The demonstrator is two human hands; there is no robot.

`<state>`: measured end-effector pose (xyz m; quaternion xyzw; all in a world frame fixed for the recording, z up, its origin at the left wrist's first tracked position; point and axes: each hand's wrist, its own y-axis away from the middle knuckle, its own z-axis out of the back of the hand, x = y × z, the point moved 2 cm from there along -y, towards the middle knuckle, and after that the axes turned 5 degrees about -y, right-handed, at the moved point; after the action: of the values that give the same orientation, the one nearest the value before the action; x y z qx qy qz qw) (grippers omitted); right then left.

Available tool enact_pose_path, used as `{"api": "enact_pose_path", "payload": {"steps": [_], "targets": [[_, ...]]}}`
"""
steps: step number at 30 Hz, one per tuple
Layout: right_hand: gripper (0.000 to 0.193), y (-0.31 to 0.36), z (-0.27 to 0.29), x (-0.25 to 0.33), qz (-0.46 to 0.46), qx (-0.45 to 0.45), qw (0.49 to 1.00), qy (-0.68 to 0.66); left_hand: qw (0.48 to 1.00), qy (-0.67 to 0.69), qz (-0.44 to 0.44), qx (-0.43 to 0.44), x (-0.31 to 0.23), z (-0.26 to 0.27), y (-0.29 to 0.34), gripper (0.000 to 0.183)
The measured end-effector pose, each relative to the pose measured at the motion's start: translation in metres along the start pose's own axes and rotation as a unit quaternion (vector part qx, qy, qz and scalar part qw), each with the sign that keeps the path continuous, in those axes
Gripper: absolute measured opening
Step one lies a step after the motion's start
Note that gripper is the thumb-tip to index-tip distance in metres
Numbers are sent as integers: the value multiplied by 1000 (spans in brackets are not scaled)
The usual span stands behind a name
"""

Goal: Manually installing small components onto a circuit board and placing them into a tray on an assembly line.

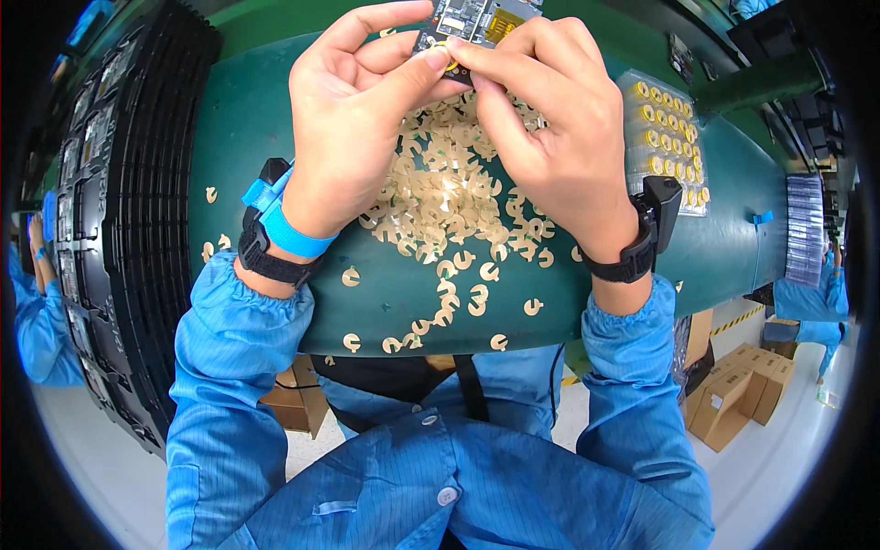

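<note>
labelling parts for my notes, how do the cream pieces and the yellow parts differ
The cream pieces lie loose in a heap; the yellow parts sit in rows in a clear tray. The cream pieces have an open notch; the yellow parts look round. Both are numerous.

Obstacle left of hands [341, 128]: black trays [137, 211]

held board [467, 26]: 1 | own hands [353, 124] [564, 115]: 2 | cream pieces [440, 188]: dozens

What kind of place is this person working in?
It looks like a factory, probably one for electronics. The left hand holds a circuit board, a tall stack of black trays stands at the left, and another person nearby wears blue work clothes too.
</note>
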<state>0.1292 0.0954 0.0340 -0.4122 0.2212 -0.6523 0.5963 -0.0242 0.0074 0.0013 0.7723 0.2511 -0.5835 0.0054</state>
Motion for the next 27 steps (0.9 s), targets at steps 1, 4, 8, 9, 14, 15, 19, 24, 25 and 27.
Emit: {"api": "enact_pose_path", "payload": {"steps": [1, 4, 8, 9, 14, 15, 19, 24, 25, 27], "targets": [[36, 0, 0, 1, 2, 3, 1000, 7, 1000, 2, -1, 0, 0, 0, 0, 40], [34, 1, 0, 2, -7, 1, 1000, 10, 1000, -2, -1, -4, 0, 0, 0, 40], [20, 1, -3, 3, -17, -28, 999, -21, 1000, -2, -11, -18, -3, -1, 1, 40], [19, 2, -2, 1, -43, -54, 997, -44, 1000, -2, -12, -19, -4, -1, 1, 40], [13, 5, 4, -1, -132, -94, 983, -88, 999, -17, -12, -32, -4, -1, 1, 39], [13, 5, 3, -1, -132, -94, 983, -88, 999, -17, -13, -32, -3, -1, 1, 39], [19, 7, -4, -5, -158, -106, 972, -139, 999, -17, -13, -37, -2, 0, 0, 39], [26, 9, -9, -10, -207, -109, 952, -197, 999, -13, -19, -27, -4, -2, -1, 39], [27, 9, -10, -10, -211, -108, 948, -211, 999, -18, -14, -32, -5, -2, -1, 39], [28, 10, -11, -11, -217, -105, 943, -228, 999, -22, -10, -31, -4, -2, -1, 38]]}}
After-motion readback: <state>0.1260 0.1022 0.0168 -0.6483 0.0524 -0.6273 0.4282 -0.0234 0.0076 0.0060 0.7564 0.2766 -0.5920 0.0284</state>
